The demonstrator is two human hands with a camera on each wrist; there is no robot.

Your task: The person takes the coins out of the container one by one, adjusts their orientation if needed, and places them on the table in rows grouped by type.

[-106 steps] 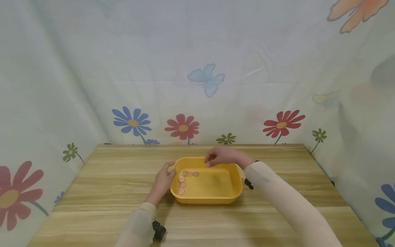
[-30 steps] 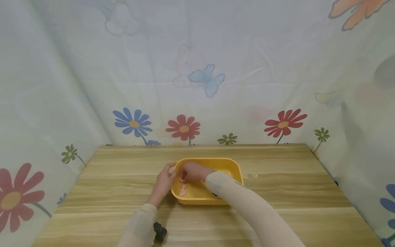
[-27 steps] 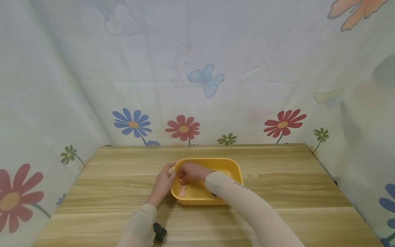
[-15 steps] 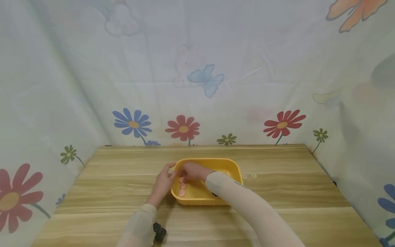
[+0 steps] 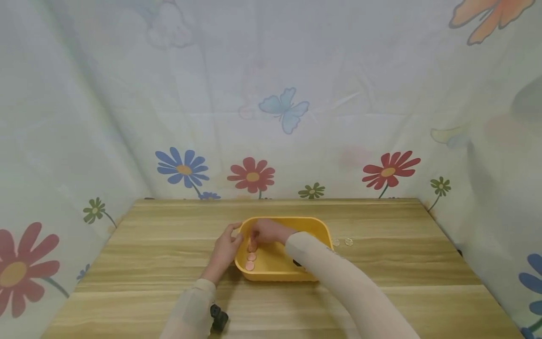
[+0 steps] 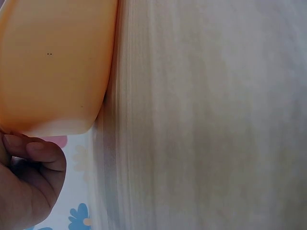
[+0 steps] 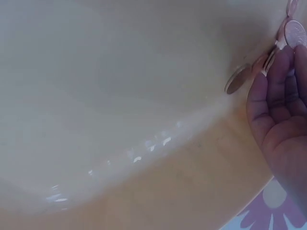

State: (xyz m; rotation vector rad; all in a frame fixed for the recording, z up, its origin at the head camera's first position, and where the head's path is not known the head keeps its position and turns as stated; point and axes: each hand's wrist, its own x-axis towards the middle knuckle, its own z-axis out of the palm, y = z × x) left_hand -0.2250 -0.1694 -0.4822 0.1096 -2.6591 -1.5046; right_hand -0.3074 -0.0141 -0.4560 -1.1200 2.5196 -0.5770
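Note:
A yellow tray [image 5: 281, 276] stands on the wooden table. My left hand [image 5: 226, 246] grips its left rim, and in the left wrist view the curled fingers [image 6: 48, 152] sit against the tray's end. Inside the tray, at the left end, my right hand [image 5: 271, 231] pinches a copper-coloured coin [image 7: 295, 33] at its fingertips. Two more copper coins [image 5: 251, 257] lie in a line toward the near left corner. The right wrist view also has a silvery coin [image 7: 237, 79] by the tray wall, with others partly hidden behind the fingers.
Two pale coins [image 5: 349, 242] lie on the wooden table [image 5: 394, 263] just right of the tray. A curtain [image 5: 203, 94] printed with flowers and a butterfly hangs behind and on both sides. Black devices, one [image 5: 219, 318] at the left wrist, are worn on the arms.
From over the far rim, my right hand has come down to the coins at the tray's left end. Lately it has shifted slightly right with a copper coin. The left hand stays put.

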